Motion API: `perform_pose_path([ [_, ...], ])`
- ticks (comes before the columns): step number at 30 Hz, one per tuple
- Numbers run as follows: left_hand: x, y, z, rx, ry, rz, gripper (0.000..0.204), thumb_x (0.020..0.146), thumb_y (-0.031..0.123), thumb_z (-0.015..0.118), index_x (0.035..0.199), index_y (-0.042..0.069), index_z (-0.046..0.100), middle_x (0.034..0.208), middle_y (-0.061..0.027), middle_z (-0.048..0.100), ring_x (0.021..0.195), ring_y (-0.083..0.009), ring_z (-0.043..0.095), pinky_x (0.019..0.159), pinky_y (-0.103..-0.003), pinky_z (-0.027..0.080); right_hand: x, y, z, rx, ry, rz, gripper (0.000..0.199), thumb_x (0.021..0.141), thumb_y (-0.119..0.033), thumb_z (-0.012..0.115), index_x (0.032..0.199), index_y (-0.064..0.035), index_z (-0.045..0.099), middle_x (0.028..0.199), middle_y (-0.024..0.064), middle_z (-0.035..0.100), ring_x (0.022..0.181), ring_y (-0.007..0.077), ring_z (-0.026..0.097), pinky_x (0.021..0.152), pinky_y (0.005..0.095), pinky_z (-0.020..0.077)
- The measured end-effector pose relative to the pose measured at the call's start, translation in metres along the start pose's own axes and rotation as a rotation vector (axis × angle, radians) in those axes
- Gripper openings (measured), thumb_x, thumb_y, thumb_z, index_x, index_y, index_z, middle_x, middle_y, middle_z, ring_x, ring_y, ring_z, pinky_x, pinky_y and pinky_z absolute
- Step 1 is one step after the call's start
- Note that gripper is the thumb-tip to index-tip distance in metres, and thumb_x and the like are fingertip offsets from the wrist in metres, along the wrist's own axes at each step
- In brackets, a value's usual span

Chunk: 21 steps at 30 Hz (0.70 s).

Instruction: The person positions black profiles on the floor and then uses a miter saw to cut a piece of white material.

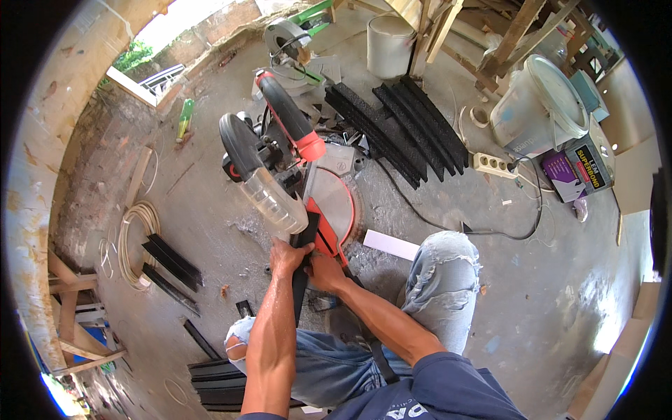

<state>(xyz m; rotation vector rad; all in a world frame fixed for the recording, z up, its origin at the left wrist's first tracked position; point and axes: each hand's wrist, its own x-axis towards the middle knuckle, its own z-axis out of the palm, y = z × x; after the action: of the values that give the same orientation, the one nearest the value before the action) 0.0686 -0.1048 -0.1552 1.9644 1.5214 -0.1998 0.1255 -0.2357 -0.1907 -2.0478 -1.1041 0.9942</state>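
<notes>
A mitre saw [273, 157] with a red and black handle stands on the floor in front of me, its head raised above the round grey table [329, 203]. A long black strip [299, 287] lies across the saw's red front part and runs back toward my lap. My left hand [288, 256] is closed on the strip from its left side, close to the clear blade guard [276, 203], with the thumb on top. On the strip's other side, my right hand [325, 271] is closed against its edge, its fingertips partly hidden.
Ridged black strips [399, 126] lie beyond the saw; more black strips [171, 262] lie at left, near a coiled cable [140, 231]. A power strip [493, 165], white bucket [539, 105] and purple box [562, 176] are at right. A white piece [390, 245] lies by my knee.
</notes>
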Motion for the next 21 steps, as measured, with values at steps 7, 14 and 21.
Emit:
perform_pose_path([
  [7, 0.016, 0.008, 0.013, -0.018, -0.017, -0.088, 0.124, 0.059, 0.051, 0.094, 0.143, -0.013, 0.03, 0.139, -0.0302, 0.053, 0.13, -0.0406, 0.054, 0.107, -0.047, 0.047, 0.007, -0.005, -0.006, -0.009, -0.109, 0.128, 0.027, 0.089, -0.023, 0.066, 0.096, 0.0031, 0.067, 0.097, 0.0253, 0.069, 0.092, 0.0443, 0.067, 0.081, 0.0539, 0.053],
  [14, 0.022, -0.013, 0.042, 0.037, -0.023, -0.059, 0.085, 0.072, 0.054, 0.085, 0.139, 0.01, 0.057, 0.137, -0.015, 0.061, 0.13, -0.0375, 0.052, 0.111, -0.044, 0.041, 0.027, 0.002, -0.029, 0.204, -0.339, 0.269, 0.027, 0.089, -0.023, 0.066, 0.087, 0.0033, 0.07, 0.08, 0.0218, 0.072, 0.082, 0.0371, 0.072, 0.077, 0.0495, 0.0556],
  [21, 0.045, -0.07, 0.089, 0.118, -0.016, 0.152, 0.08, 0.077, 0.051, 0.082, 0.139, 0.01, 0.055, 0.14, -0.0131, 0.058, 0.13, -0.0339, 0.052, 0.111, -0.045, 0.039, 0.04, 0.003, -0.031, 0.36, -0.29, 0.263, 0.028, 0.09, -0.021, 0.064, 0.073, -0.0008, 0.073, 0.059, 0.0131, 0.069, 0.049, 0.0227, 0.068, 0.056, 0.0353, 0.0564],
])
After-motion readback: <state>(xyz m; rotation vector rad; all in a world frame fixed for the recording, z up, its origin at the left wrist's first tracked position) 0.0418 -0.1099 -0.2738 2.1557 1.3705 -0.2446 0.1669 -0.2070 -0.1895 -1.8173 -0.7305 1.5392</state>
